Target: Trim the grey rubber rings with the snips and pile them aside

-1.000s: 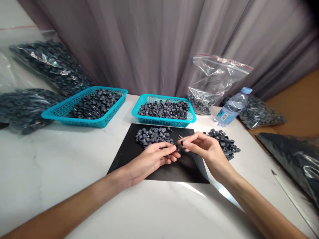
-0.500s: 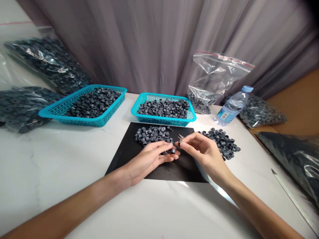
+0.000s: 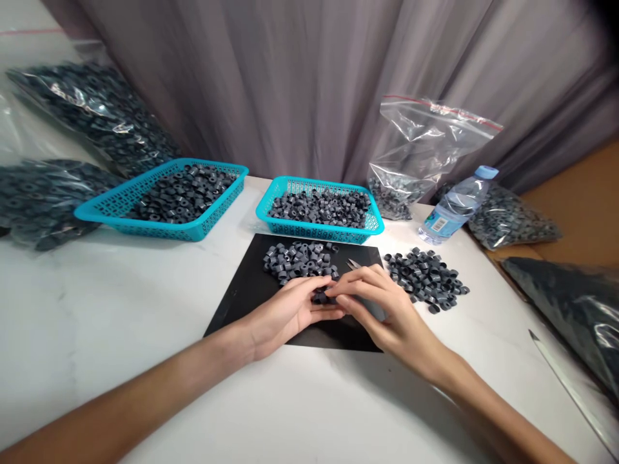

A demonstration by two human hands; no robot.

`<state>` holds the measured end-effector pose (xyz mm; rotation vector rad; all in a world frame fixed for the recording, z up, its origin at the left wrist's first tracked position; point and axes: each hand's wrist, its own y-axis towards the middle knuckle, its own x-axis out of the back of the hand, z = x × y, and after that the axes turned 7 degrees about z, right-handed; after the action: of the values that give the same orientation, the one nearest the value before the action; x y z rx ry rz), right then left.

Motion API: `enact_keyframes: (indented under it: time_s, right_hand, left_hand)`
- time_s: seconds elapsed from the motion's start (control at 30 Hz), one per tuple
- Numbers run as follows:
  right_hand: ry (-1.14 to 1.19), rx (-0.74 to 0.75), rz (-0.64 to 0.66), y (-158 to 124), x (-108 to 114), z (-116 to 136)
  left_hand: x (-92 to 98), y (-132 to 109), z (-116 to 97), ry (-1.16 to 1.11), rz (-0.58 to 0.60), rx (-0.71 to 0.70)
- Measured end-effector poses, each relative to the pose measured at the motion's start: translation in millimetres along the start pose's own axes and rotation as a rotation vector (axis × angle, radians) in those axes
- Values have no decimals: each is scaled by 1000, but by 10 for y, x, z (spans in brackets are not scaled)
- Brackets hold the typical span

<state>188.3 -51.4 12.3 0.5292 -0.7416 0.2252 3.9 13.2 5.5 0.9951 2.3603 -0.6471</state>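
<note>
My left hand (image 3: 290,312) is cupped palm up over the black mat (image 3: 242,293), its fingers curled around several small dark grey plastic rings (image 3: 320,296). My right hand (image 3: 374,299) reaches across from the right, thumb and fingers closed at a dark ring over the left palm; its fingers partly hide that ring. A loose pile of the same rings (image 3: 300,258) lies on the mat just beyond my hands. Behind my right hand show the pointed metal tips of a tool (image 3: 354,264); the rest is mostly covered.
Two blue baskets (image 3: 213,221) (image 3: 314,231) of rings stand behind the mat. Another ring pile (image 3: 428,277) lies right of it. Around them are a water bottle (image 3: 457,206), a zip bag (image 3: 411,154) and more filled bags (image 3: 97,113). A long pointed strip (image 3: 565,380) lies at right.
My right hand has moved left and inward with a ring at its fingertips, from beside the left hand to over its palm. The view has shifted slightly.
</note>
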Motion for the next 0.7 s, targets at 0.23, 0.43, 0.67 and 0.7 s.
enact_keyframes:
  time_s: [0.23,0.43,0.67,0.7]
  right_hand:
    - [7,-118,-59,11,33,-100]
    - [-292,-124,27,200,-64,-472]
    - [-442,-90,67,630,-120,-729]
    - [-448,-87,64,661,-133,-741]
  left_hand:
    - [-58,-31,-76,62,-58,101]
    - [-90,-83,-125,3,-23,225]
    - [-107,-107,-145,94,18,297]
    - [-111,-104,-143,91,20,306]
